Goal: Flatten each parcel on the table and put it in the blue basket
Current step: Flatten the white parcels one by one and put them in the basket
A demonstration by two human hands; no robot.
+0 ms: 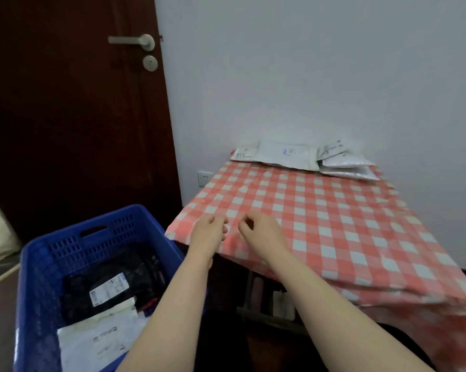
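Left hand (209,230) and right hand (260,233) hung side by side over the table's (334,224) near corner, fingers loosely curled, holding nothing. White parcels (283,154) lay along the far edge (against the wall); the blue basket (92,219) held a black parcel (135,269) and a white one (97,340).

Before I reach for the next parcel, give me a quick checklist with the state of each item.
1. Hands free: left hand and right hand hold nothing: ok.
2. Parcels left: a pile of parcels lies at the far edge of the table: ok.
3. Way there: nothing lies between hands and pile: ok.
4. Room in the blue basket: black parcel and white parcel lie low inside: ok.
5. Next parcel already flat: cannot tell.
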